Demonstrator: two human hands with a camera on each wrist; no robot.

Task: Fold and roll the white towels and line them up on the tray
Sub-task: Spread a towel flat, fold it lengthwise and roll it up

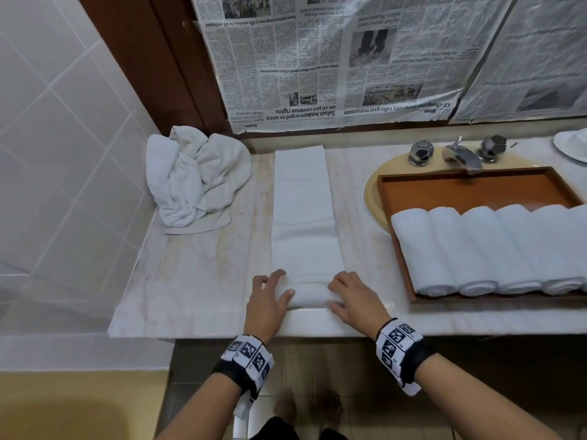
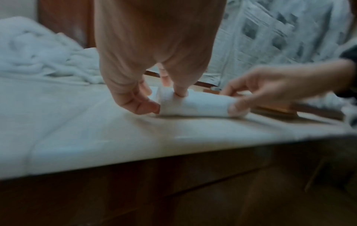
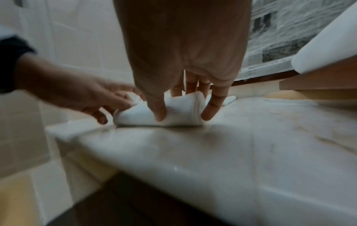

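A white towel (image 1: 301,211) folded into a long strip lies on the marble counter, running away from me. Its near end is rolled into a short roll (image 1: 309,295). My left hand (image 1: 270,296) grips the roll's left end, thumb in front and fingers over the top (image 2: 154,97). My right hand (image 1: 349,296) grips the right end the same way (image 3: 179,105). Several rolled white towels (image 1: 482,249) lie side by side along the front of the brown wooden tray (image 1: 470,185).
A heap of crumpled white towels (image 1: 197,179) sits at the counter's back left. The tray rests over a yellow sink (image 1: 373,198) with a chrome tap (image 1: 460,154). Newspaper (image 1: 349,58) covers the wall behind. The counter's front edge (image 1: 222,328) lies just under my wrists.
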